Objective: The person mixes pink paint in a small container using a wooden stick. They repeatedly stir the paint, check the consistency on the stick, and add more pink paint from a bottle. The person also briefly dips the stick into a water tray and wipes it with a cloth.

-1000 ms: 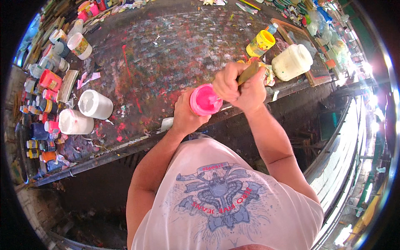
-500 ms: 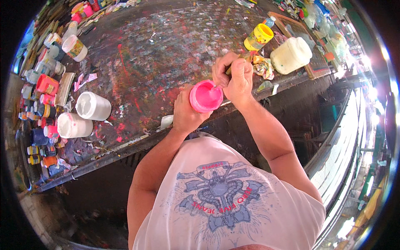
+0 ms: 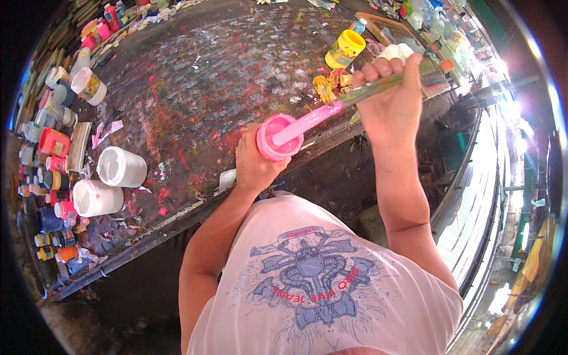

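My left hand [image 3: 255,165] grips an open jar of pink paint [image 3: 278,137] at the near edge of the paint-stained table [image 3: 195,83]. My right hand [image 3: 391,97] is closed around the handle of a stirring stick [image 3: 331,112]. The stick's lower half is coated in pink and its tip rests in the jar's mouth. The stick slants up to the right, away from the jar.
A yellow-lidded bottle [image 3: 345,48] and a white jug [image 3: 395,52] stand behind my right hand. Two white tubs [image 3: 121,167] [image 3: 96,198] sit at the left. Several small paint jars [image 3: 53,142] crowd the table's left edge. A metal railing [image 3: 473,195] runs along the right.
My right hand has risen and moved right, drawing the pink-coated stick up out of the jar. The left hand and jar stayed near the table edge.
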The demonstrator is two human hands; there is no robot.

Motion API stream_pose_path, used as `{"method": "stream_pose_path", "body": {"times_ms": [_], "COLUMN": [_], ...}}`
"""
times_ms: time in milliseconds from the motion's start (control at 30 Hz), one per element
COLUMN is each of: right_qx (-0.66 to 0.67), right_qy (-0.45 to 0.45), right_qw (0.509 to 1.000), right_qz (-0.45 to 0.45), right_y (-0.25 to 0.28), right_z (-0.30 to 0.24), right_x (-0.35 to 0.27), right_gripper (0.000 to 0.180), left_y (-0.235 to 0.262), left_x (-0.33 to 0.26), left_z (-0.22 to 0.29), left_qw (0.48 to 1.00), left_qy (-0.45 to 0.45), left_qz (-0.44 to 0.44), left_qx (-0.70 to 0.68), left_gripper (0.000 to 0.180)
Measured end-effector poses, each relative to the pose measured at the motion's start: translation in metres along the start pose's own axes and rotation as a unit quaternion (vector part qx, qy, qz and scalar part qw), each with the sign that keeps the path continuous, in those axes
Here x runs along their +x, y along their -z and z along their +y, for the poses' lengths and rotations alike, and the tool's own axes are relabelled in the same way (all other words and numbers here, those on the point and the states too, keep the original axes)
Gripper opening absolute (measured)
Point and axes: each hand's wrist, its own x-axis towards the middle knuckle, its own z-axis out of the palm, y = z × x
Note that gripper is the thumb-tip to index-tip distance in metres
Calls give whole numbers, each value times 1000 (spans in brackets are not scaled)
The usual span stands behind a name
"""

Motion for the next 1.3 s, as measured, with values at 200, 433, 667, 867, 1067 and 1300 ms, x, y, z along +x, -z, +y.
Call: {"method": "stream_pose_path", "body": {"times_ms": [200, 433, 667, 867, 1067, 1300], "right_qx": [14, -22, -148, 24, -85, 27], "right_qy": [11, 80, 76, 36, 62, 92], "right_qw": [998, 981, 957, 982, 977, 962], "right_qz": [-64, -173, -236, -184, -188, -254], "right_y": [-3, -11, 21, -12, 34, -1], "right_z": [-32, -12, 105, 44, 104, 62], "right_x": [0, -14, -39, -10, -17, -11], "right_gripper": [51, 55, 59, 60, 59, 56], "left_y": [3, 6, 4, 10, 6, 4], "left_x": [-2, -2, 0, -1, 3, -6], "left_z": [3, 4, 3, 4, 11, 3], "left_qw": [1000, 1000, 999, 1000, 1000, 997], "left_qy": [8, 7, 3, 17, -4, 52], "left_qz": [8, 8, 5, 0, -2, 15], "left_qx": [-26, -18, -38, -17, -24, -47], "left_gripper": [93, 97, 100, 92, 94, 101]}}
